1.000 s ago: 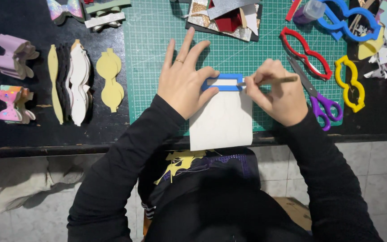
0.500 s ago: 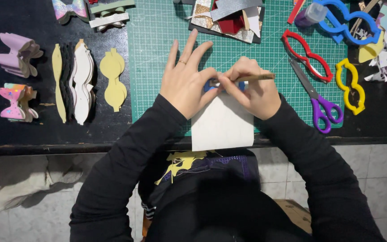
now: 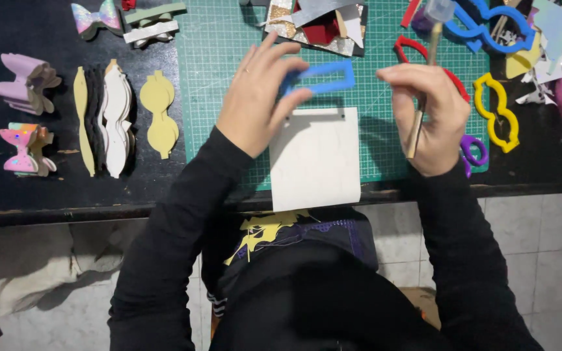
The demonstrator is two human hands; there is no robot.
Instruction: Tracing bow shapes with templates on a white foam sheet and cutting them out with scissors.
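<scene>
My left hand (image 3: 255, 97) holds a blue rectangular frame template (image 3: 320, 77) lifted above a white sheet (image 3: 315, 159). The sheet lies on the green cutting mat (image 3: 216, 58) and hangs slightly over the table's front edge. My right hand (image 3: 427, 114) is raised to the right of the sheet and grips a thin wooden pencil (image 3: 423, 91), which stands nearly upright through the fist. Both arms wear black sleeves.
Purple-handled scissors (image 3: 473, 149), a yellow template (image 3: 499, 114), a red template (image 3: 411, 47) and a blue one (image 3: 482, 26) lie right. Cut bow shapes (image 3: 118, 107) and finished bows (image 3: 24, 81) sit left on the black table. Material scraps (image 3: 317, 23) lie at the mat's far edge.
Both hands were pressed on the blue template at the sheet's top edge, pencil on it. Now the left hand has lifted the template off and the right hand has drawn away rightward with the pencil.
</scene>
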